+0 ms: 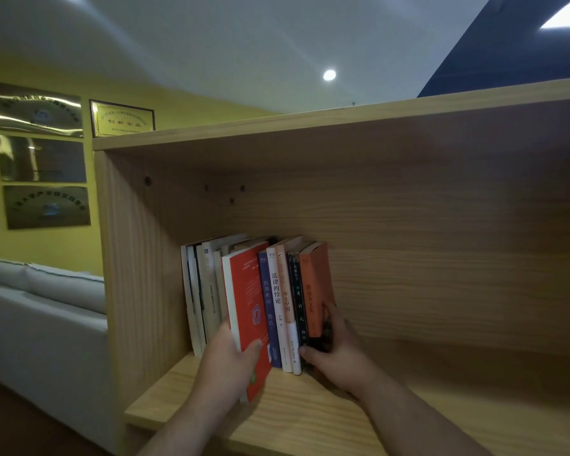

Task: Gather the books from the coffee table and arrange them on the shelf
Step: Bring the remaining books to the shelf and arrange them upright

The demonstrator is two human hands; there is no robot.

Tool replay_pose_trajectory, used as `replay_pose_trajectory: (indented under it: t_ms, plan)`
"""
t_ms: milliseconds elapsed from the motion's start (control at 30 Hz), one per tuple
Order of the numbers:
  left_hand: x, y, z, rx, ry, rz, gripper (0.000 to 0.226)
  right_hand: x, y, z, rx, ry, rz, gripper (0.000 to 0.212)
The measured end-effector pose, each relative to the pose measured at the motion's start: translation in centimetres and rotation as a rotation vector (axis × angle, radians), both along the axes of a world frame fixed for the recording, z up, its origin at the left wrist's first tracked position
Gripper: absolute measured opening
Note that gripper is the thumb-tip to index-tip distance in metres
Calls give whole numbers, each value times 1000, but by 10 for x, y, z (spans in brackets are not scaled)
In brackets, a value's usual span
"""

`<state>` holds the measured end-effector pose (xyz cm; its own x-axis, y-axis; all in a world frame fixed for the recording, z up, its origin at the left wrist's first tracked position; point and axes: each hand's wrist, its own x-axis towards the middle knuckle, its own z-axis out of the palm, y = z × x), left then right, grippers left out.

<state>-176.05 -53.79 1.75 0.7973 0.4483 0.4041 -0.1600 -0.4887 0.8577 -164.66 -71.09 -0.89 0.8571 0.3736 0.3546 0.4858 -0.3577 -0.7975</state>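
Wooden shelf (310,416) of upright books (208,284): left hand (226,366) grips a red book (247,297); right hand (339,350) clasps the rightmost orange book (315,284).

Pale pine-wood shelf (441,258), wavy brown grain all over. Far left of row: cream and off-white paperback books (198,291). Next right: red-covered paperback book (247,291), white left edge, small pale oval motif. Then navy-spined book (266,291), white-spined book (274,284) with black characters, peach-spined book (284,274), black-spined book (297,291) with pale characters, orange paperback book (313,281) at right end. Far left: mustard-yellow wall (40,248), gold framed plaque (122,119), light grey sofa (46,324).
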Motion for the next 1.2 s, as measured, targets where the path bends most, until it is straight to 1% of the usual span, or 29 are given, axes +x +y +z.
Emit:
replay_pose_trajectory:
  t_ms: [100, 167, 267, 333, 367, 400, 433, 467, 500, 533, 567, 600, 633, 667, 700, 733, 767, 800, 833, 900, 933, 967, 1000, 1033, 1133, 1200]
  plan:
    - [-4, 1, -2, -87, -22, 10, 35, 4, 0, -2, -4, 15, -10, 91]
    - [-14, 3, -1, -144, -22, 19, 35, 3, -1, -2, -21, 6, -4, 97]
    - [-41, 15, 0, -209, -81, 21, 28, -2, -2, 3, -68, 3, 15, 105]
    - [-59, 24, 1, -257, -134, -25, 26, -3, -2, 4, -75, 28, 18, 109]
    - [-66, 26, 1, -308, -162, -79, 31, -1, -1, 1, -54, 53, 31, 108]
    - [-69, 27, 2, -363, -182, -140, 46, -4, -1, 1, -10, 82, 36, 103]
    - [-69, 28, 2, -418, -173, -196, 63, -7, -2, 2, 54, 95, 27, 91]
    - [-66, 27, 1, -468, -164, -255, 76, -14, -3, 8, 121, 75, -20, 71]
    - [-60, 24, 2, -521, -152, -312, 85, -20, -6, 14, 209, 27, -76, 47]
    - [-51, 21, 3, -554, -132, -366, 95, -27, -9, 22, 310, 18, -137, 32]
    - [-41, 14, 6, -565, -105, -415, 104, -29, -14, 27, 428, 11, -179, 26]
    - [-33, 6, 10, -559, -82, -454, 107, -35, -21, 34, 542, 100, -171, 16]
    - [-24, -2, 12, -560, -57, -479, 102, -38, -24, 40, 636, 251, -88, 8]
    - [-16, -9, 14, -559, -37, -500, 91, -40, -27, 45, 674, 422, 10, 33]
    - [-11, -14, 18, -563, -18, -509, 77, -42, -30, 48, 662, 569, 72, 53]
    - [-3, -19, 21, -558, -1, -502, 66, -45, -33, 52, 634, 654, 148, 60]
    - [4, -25, 23, -565, 5, -493, 62, -43, -36, 54, 603, 682, 174, 58]
    - [12, -26, 21, -555, 8, -453, 62, -41, -38, 54, 581, 684, 176, 54]
    - [15, -27, 20, -502, 15, -398, 58, -40, -40, 53, 585, 680, 160, 52]
    - [16, -23, 15, -301, 8, -218, 30, -34, -40, 50, 639, 681, 95, 47]
    - [16, -18, 9, -184, -6, -115, 22, -31, -40, 49, 671, 685, 82, 47]
    - [15, -13, 4, -60, -25, -15, 24, -30, -41, 49, 709, 685, 73, 48]
    - [16, -8, -2, 28, -41, 65, 31, -32, -44, 51, 738, 667, 62, 50]
    - [17, -4, -7, 63, -37, 113, 40, -34, -48, 53, 752, 647, 46, 50]
    - [20, 1, -9, 167, 20, 133, 56, -40, -67, 55, 807, 558, -10, 45]
    - [21, 1, -9, 214, 6, 104, 61, -42, -84, 56, 853, 485, -72, 37]
